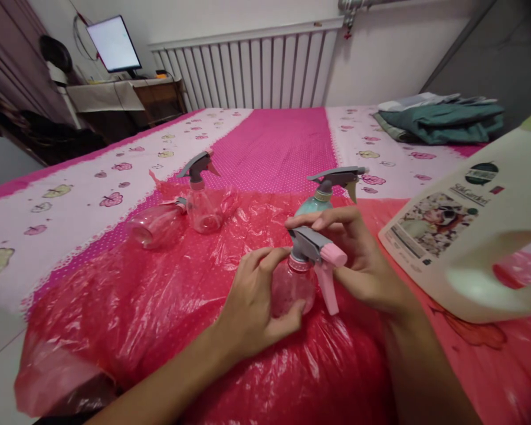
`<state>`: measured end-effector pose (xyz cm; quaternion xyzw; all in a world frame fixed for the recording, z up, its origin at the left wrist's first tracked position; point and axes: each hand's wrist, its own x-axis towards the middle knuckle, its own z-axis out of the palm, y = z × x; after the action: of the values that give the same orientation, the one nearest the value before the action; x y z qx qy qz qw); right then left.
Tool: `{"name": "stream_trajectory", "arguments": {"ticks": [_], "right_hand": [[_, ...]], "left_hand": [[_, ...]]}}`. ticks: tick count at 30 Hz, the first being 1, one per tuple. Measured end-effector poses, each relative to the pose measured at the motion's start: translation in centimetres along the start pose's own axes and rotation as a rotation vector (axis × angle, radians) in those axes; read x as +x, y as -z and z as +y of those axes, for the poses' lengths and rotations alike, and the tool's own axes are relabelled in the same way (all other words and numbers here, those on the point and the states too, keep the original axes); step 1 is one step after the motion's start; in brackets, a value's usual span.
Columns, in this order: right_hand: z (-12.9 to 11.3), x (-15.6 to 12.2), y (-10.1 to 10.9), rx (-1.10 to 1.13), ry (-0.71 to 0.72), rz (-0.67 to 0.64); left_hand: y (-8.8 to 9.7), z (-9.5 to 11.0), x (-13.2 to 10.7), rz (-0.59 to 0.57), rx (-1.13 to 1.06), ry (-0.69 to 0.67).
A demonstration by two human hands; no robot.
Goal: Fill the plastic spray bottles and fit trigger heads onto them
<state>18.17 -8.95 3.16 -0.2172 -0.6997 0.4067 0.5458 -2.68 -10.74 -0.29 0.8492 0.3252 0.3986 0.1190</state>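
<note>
My left hand (260, 295) is wrapped round the clear pinkish body of a spray bottle (295, 292), which stands nearly upright in front of me. My right hand (358, 260) grips the grey and pink trigger head (314, 248) of this same bottle, fingers behind it and thumb partly hidden. The pink trigger points down and to the right. Just behind my right hand is a teal spray bottle (316, 203) with a grey head. To the left, one clear spray bottle (202, 208) stands upright and another clear bottle (157, 224) lies on its side against it.
A large pale jug (473, 236) with a flower label and a handle leans in at the right. Red plastic sheeting (172, 307) covers the near part of the bed (287, 147). Folded clothes (442, 121) lie at the far right. A radiator (248, 71) and a monitor (114, 44) are beyond.
</note>
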Motion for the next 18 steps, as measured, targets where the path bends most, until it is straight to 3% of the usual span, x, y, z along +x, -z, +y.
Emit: {"name": "stream_trajectory", "arguments": {"ticks": [18], "right_hand": [[1.04,0.14,0.23,-0.091,0.014,-0.041]], "left_hand": [[-0.34,-0.21,-0.49,0.004,0.048,-0.037]]}}
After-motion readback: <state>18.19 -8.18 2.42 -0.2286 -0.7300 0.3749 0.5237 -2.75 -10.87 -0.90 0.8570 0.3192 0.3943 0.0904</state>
